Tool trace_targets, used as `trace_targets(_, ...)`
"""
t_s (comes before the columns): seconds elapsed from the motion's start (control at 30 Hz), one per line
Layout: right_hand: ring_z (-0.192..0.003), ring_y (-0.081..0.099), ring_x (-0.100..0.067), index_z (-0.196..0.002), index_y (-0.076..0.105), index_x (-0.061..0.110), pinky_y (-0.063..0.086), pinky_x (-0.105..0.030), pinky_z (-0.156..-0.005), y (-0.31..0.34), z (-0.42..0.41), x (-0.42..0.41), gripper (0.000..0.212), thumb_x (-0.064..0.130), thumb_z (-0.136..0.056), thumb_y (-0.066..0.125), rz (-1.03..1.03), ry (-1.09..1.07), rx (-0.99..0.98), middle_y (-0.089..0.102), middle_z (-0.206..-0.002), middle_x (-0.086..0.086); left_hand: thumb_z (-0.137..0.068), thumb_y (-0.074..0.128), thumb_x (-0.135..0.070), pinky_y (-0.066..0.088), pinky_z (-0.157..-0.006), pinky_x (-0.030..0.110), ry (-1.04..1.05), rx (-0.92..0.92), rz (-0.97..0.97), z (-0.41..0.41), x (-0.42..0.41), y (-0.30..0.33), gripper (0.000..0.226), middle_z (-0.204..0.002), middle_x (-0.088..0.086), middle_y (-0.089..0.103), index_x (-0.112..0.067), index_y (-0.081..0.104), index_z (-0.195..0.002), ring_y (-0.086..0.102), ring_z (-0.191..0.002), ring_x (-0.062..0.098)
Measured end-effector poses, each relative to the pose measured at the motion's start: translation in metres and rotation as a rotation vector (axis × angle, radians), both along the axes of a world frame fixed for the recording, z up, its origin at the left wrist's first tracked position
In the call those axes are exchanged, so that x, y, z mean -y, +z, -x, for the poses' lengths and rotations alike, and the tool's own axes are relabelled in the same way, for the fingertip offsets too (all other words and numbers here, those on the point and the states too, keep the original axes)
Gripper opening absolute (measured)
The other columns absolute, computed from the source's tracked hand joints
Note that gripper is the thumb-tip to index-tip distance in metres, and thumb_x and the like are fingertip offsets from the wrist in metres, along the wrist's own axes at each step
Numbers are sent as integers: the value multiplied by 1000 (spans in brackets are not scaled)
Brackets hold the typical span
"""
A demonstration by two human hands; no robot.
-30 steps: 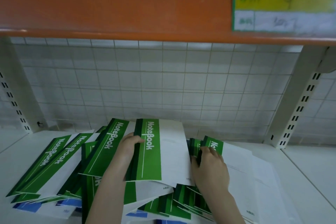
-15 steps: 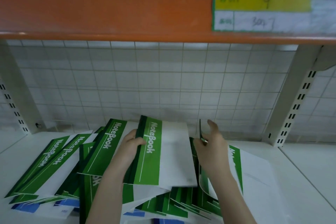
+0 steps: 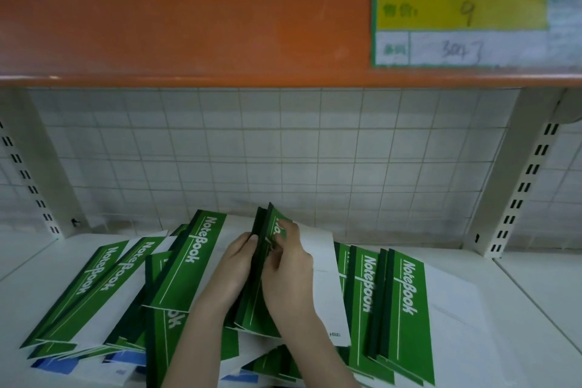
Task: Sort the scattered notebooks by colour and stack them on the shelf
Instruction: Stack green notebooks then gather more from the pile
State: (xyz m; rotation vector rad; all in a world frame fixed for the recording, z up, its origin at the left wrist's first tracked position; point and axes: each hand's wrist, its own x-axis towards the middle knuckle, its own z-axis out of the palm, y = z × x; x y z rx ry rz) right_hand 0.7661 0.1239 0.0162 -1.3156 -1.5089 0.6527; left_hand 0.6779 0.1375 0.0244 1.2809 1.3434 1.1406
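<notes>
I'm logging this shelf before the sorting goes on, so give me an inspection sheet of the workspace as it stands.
Surface: white shelf, bare at right.
Job's things: green notebooks fanned in an unsorted heap; blue notebooks peeking out beneath at left.
Clutter: nothing seen.
Grips: left hand and right hand together hold a small bundle of green notebooks on edge.
Cables: nothing seen.
Surroundings: wire grid back, orange shelf edge above, handwritten price label.

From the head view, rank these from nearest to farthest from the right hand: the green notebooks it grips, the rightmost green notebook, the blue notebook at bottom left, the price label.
1. Green notebooks gripped by the right hand, centre.
2. Rightmost green notebook, lying to its right.
3. Blue notebook, bottom left under the pile.
4. Price label, top right on the orange shelf edge.
</notes>
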Motion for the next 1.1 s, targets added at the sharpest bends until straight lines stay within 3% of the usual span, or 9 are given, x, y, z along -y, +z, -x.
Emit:
trace_targets(0.07, -72, 58, -7, -129, 44, 16, 50, -15, -64, -3, -8, -2, 44, -7, -91, 42, 35, 16, -74, 61, -91, 2, -98, 42, -40, 43, -74, 20, -34, -28, 2, 1, -1, -3, 21, -97, -11, 64, -31, 60, -103, 61, -94, 6)
trace_targets(0.13, -79, 57, 4, -124, 49, 11, 48, -10, -74, 0, -17, 0, 39, -10, -91, 42, 68, 59, -124, 60, -99, 4, -96, 52, -24, 47, -75, 24, -60, -65, -35, 3, -4, -4, 17, -101, 2, 69, -17, 63, -107, 65, -97, 21)
trace_targets(0.3, -60, 52, -1, -126, 49, 15, 39, -4, -56, 5, -48, 8, 35, 2, -94, 46, -60, -41, 49, 61, -88, 2, -90, 56, -7, 45, -64, 30, 133, 176, -28, 12, -8, 0, 14, -92, 8, 69, -18, 60, -98, 64, -77, 23)
trace_targets(0.43, -93, 54, -13, -142, 34, 16, 42, -16, -70, 10, -68, 9, 47, 25, -98, 47, 21, -58, 75, 55, -113, 0, -92, 55, -10, 42, -61, 28, 310, 347, -87, 16, -12, 4, 19, -86, 5, 65, -19, 54, -109, 61, -73, 22)
trace_targets(0.5, -97, 57, -11, -141, 35, 16, 47, -18, -78, 17, -75, 12, 47, 30, -98, 48, 135, 21, -58, 59, -116, 3, -92, 55, -11, 43, -60, 28, 294, 380, -81, 13, -12, 8, 20, -84, 6, 65, -17, 54, -111, 61, -69, 22)
trace_targets(0.63, -83, 63, -8, -106, 58, 23, 49, -19, -64, 24, -92, 17, 12, 24, -97, 50, 350, 213, -354, 66, -100, 6, -92, 55, -12, 47, -55, 25, 147, 314, -60, 3, -9, 13, 20, -79, 1, 69, -16, 57, -112, 67, -61, 14)
trace_targets(0.83, -102, 63, -5, -120, 54, 33, 52, -24, -88, 13, -112, 15, 33, 18, -92, 60, 130, 159, -230, 64, -116, 14, -95, 52, -21, 51, -69, 25, 25, 339, -185, -24, 5, 24, 21, -97, -10, 70, -38, 54, -107, 68, -85, 9)
trace_targets(0.97, -81, 58, 13, -111, 58, 28, 44, -4, -69, 19, -112, 20, 19, 23, -93, 57, -75, 67, -224, 64, -87, 24, -89, 59, -21, 54, -66, 25, 88, 320, -336, -46, 16, 26, 18, -91, -6, 73, -28, 61, -106, 70, -82, 13)
trace_targets(1.1, -81, 56, 13, -104, 61, 31, 42, -7, -69, 13, -105, 34, 17, 34, -89, 56, -58, -28, -465, 64, -87, 25, -72, 66, -33, 54, -75, 25, 87, 321, -336, -57, 30, 16, 32, -94, -8, 73, -24, 64, -103, 68, -90, 9)
